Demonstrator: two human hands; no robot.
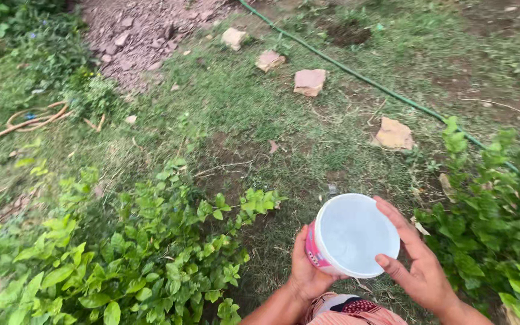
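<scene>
I see both hands low in the view, holding a white plastic tub [356, 235] with a pink band on its side, its open mouth tilted toward me. My left hand [304, 268] cups the tub from below and behind, fingers wrapped on the pink wall. My right hand [415, 259] lies flat along the right rim, fingers spread and straight, thumb pressing the near edge. Whether anything sits inside the tub I cannot tell; it looks pale and bare. Ahead lies open room: thin grass [260, 114] with patches of bare soil. Leafy shrubs [145, 253] crowd the left, and another bush [495, 210] hems the right. A green hose [356, 75] runs diagonally beyond, with flat stones [310, 81] and a gravel heap [139, 30] farther off.
</scene>
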